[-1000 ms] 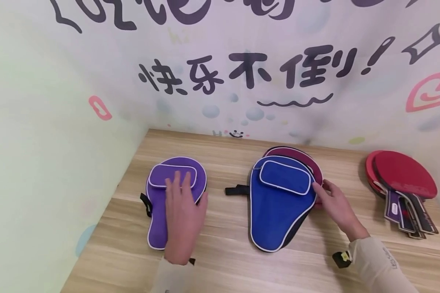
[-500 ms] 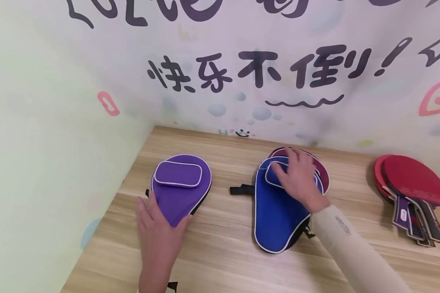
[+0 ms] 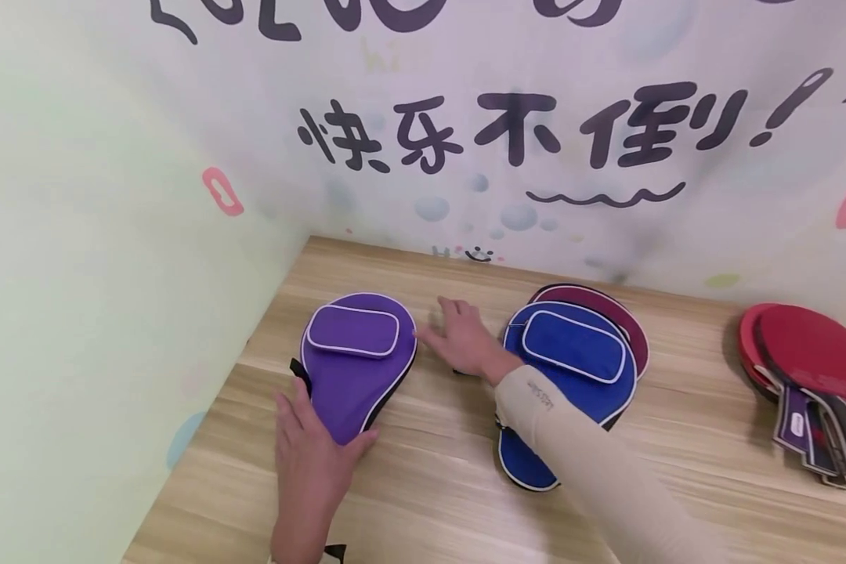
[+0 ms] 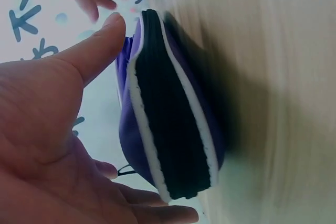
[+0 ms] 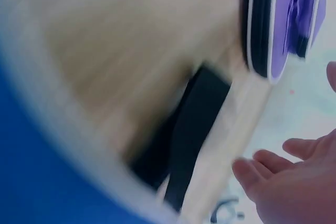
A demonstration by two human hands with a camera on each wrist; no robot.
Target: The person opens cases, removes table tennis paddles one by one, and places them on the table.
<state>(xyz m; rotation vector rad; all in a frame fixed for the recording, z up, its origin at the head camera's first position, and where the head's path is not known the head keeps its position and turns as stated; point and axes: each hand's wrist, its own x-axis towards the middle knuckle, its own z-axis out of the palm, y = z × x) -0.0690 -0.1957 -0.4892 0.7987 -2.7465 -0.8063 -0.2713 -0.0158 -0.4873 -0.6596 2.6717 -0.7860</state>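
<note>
Purple case (image 3: 356, 377) on table (image 3: 430, 478), left side. Left hand (image 3: 313, 462) spread wide at its near end (contact unclear); right hand (image 3: 465, 341), fingers loosely apart, just right of purple case, left of blue case (image 3: 574, 348) overlapping maroon case (image 3: 612, 310).

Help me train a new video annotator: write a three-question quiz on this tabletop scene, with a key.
1. Multiple choice: Which is nearest the person's left hand? A) the blue paddle case; B) the purple paddle case; C) the maroon paddle case.
2. True or false: The person's right hand is gripping the blue paddle case.
3. Fill in the blank: In the head view, the red-faced table tennis paddles lie to the ____ of the blue paddle case.

Key: 1. B. 2. False; its fingers hold nothing. 3. Right.
</note>
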